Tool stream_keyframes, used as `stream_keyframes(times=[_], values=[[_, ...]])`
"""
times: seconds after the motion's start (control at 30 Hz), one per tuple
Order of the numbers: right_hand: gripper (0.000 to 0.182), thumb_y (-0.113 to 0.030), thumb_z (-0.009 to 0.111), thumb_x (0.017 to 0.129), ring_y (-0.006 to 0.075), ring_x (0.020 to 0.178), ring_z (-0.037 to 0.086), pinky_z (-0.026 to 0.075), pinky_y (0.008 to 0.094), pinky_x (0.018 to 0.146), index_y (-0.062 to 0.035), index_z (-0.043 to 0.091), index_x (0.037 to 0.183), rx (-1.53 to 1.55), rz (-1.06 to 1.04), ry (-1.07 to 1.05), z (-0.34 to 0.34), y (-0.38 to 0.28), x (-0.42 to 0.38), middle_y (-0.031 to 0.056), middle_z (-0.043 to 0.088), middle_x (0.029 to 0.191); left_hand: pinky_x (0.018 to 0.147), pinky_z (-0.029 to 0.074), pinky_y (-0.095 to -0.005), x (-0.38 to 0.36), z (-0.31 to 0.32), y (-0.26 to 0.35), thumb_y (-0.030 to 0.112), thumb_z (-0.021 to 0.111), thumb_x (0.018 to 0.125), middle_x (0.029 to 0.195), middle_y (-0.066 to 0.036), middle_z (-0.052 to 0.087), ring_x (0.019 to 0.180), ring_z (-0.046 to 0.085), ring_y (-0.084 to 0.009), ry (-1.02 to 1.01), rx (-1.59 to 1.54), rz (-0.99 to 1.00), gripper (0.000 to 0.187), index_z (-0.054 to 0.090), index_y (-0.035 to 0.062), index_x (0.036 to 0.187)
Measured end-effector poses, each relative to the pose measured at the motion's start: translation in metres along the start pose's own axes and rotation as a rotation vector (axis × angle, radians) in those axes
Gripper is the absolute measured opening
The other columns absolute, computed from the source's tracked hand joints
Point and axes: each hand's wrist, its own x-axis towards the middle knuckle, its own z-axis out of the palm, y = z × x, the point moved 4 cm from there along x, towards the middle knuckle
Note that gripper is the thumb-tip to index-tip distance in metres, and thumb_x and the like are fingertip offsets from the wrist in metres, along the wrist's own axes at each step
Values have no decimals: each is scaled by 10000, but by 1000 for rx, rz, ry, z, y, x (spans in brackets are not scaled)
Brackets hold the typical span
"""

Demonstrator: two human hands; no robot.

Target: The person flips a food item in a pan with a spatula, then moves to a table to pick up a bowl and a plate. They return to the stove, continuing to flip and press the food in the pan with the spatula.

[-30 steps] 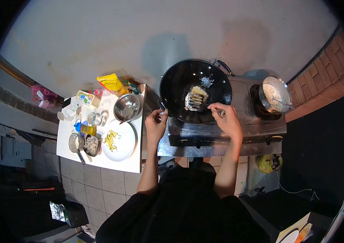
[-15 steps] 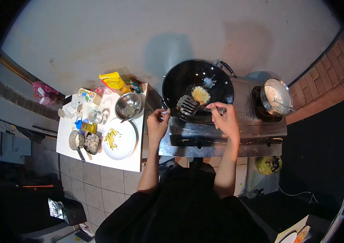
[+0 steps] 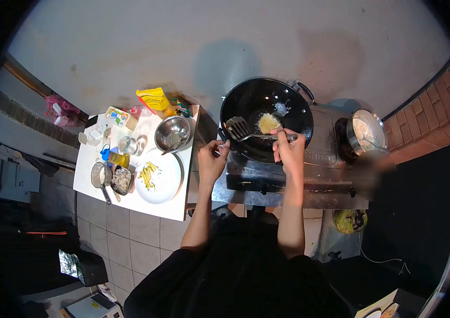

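Note:
A black wok [image 3: 246, 95] sits on the stove. Inside it, a pale yellow, egg-like piece of food [image 3: 268, 123] lies near the middle, with a whitish bubbly patch [image 3: 282, 108] above it. My right hand [image 3: 290, 149] is closed round the handle of a slotted spatula [image 3: 241, 129]. The spatula's head is over the wok's left side, left of the food. At the wok's near-left rim, my left hand [image 3: 212, 160] has its fingers pinched on the wok's side handle, which they mostly hide.
Right of the wok, a pot [image 3: 367, 130] of whitish food holds a utensil. The white table [image 3: 88, 183] at left bears a steel bowl [image 3: 172, 133], a white plate [image 3: 164, 185] with yellow-green strips, an oil bottle [image 3: 119, 159], a small saucepan [image 3: 99, 175] and a yellow bag [image 3: 153, 99].
The spatula's head has moved left and slightly up within the wok, and my right hand has shifted left with it. My left hand stays by the wok's rim. The view has shifted slightly.

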Motion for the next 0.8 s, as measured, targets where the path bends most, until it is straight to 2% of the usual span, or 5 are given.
stream_keyframes(times=[0.2, 0.4, 0.47, 0.63, 0.8], values=[[234, -128, 532, 921, 88, 332, 434, 303, 237, 309, 51, 659, 840, 15, -5, 24, 2, 2, 3, 45, 515, 517, 500, 414, -252, 0, 0, 1, 256, 696, 843, 582, -42, 581, 502, 533, -84, 1, -9, -25, 313, 673, -53, 889], [257, -148, 526, 926, 102, 315, 439, 304, 242, 308, 49, 655, 823, -86, -3, 45, 10, -13, 8, 51, 516, 502, 513, 430, -281, -5, -16, 5, 304, 667, 868, 635, -86, 615, 524, 554, -113, -38, -22, -27, 337, 693, -10, 986], [276, -161, 528, 929, 106, 311, 441, 307, 243, 309, 47, 651, 796, -174, -34, 38, 22, -30, 17, 58, 519, 495, 505, 404, -251, -6, -32, -3, 267, 665, 878, 615, -40, 578, 520, 499, -78, -30, -70, -59, 300, 691, -15, 978], [275, -165, 541, 926, 109, 345, 474, 350, 245, 353, 54, 654, 804, -170, -198, -100, 108, -79, 27, 44, 518, 495, 539, 372, -207, -11, -104, -25, 221, 656, 886, 652, 6, 558, 588, 459, -43, 77, -141, -207, 258, 687, -9, 998], [234, -168, 566, 912, 115, 393, 531, 404, 255, 409, 40, 670, 881, -258, -245, -160, 186, -54, 26, 46, 529, 506, 521, 360, -214, -24, -178, -63, 252, 665, 879, 686, 9, 569, 566, 438, -44, 214, -100, -322, 286, 690, 0, 1012]])
